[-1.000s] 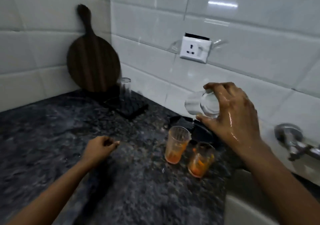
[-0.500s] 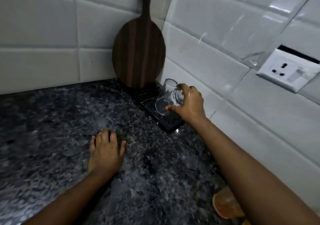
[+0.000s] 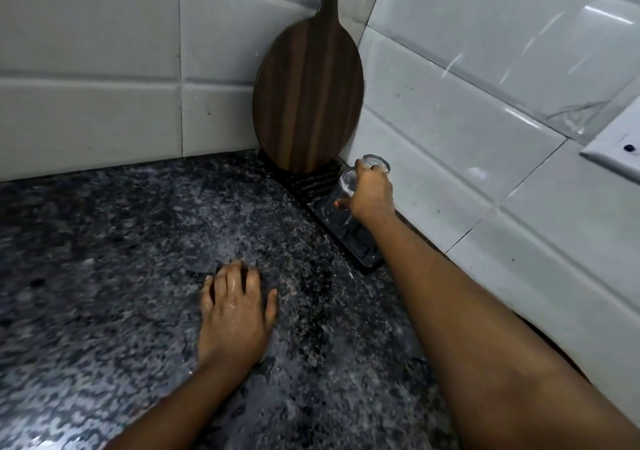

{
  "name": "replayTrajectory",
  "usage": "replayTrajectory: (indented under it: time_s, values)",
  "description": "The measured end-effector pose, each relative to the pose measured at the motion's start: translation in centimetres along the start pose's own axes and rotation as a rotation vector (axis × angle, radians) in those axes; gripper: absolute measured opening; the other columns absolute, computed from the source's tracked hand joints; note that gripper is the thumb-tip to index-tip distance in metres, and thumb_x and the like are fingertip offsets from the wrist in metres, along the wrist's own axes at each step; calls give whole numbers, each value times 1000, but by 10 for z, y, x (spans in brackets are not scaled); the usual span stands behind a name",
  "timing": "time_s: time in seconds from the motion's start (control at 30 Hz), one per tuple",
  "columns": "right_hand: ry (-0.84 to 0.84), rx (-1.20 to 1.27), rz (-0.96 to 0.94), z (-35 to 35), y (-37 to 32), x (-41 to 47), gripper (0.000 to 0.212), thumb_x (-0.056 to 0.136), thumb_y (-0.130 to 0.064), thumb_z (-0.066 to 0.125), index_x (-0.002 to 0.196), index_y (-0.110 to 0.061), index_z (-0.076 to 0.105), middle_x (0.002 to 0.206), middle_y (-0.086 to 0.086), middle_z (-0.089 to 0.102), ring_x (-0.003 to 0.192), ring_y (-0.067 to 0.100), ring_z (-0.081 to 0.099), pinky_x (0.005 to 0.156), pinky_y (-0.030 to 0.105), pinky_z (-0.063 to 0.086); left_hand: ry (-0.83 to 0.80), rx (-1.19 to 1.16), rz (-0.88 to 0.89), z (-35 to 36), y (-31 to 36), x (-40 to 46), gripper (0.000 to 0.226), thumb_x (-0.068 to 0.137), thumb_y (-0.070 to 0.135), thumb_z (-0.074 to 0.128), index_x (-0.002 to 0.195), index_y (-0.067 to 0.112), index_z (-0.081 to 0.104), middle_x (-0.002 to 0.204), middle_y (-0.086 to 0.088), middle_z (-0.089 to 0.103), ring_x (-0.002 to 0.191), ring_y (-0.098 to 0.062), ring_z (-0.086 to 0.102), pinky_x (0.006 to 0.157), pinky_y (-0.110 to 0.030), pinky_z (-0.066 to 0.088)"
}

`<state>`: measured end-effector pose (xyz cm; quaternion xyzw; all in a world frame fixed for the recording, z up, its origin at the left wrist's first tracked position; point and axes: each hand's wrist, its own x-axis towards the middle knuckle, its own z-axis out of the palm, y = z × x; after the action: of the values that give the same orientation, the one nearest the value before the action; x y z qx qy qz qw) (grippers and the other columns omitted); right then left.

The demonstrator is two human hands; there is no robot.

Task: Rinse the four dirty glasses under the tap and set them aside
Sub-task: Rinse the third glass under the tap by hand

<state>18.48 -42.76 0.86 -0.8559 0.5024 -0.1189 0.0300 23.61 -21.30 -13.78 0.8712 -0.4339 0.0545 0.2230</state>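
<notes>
Right hand (image 3: pixel 372 195) grips a rinsed glass (image 3: pixel 337 200) over the tray (image 3: pixel 363 259), right of centre; wet fingers could let it knock the neighbouring glass (image 3: pixel 375 162).

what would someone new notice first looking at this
The round wooden cutting board leaning upright in the tiled corner stands out first. Just in front of it, the right hand grips a clear glass over the dark tray by the right wall, beside another clear glass. The wet left hand lies flat on the speckled dark counter.
</notes>
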Motion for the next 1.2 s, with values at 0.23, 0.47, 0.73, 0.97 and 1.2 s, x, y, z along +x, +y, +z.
replayTrajectory:
  time_s: [0.23,0.47,0.73,0.97,1.2]
  values:
    - [71,-20,4,-7,3,-14,34,83,-16,67,114,-5,60,116,18,62,106,34,58,82,34,47,-62,-119,-33,-3,-2,1,34,87,36,56,109,11,60,122,-14,54,118,-33,50,106,-54,30]
    - [86,94,-29,-34,3,-82,27,78,-22,72,96,-4,65,97,15,67,92,31,61,77,33,47,-55,-298,-9,-21,0,0,22,93,30,48,98,12,57,99,-7,61,98,-27,57,92,-43,42]
    - [276,427,59,-109,62,-264,25,71,-19,80,94,-16,70,83,-3,72,70,6,66,65,22,55,-24,-512,175,-38,16,-23,32,88,34,37,93,12,60,93,-4,62,89,-24,58,80,-38,44]
    - [-29,-88,397,-133,137,-367,55,71,-44,73,116,-24,48,93,3,68,85,26,65,63,35,50,-300,-994,474,-73,119,-89,8,86,22,60,85,14,62,82,7,63,83,11,56,68,0,38]
    - [-50,-115,674,-101,166,-382,65,78,-37,65,129,-15,30,111,18,60,100,39,59,76,41,50,-466,-959,573,-77,145,-127,3,87,20,62,88,17,63,84,15,64,88,3,58,64,-5,44]
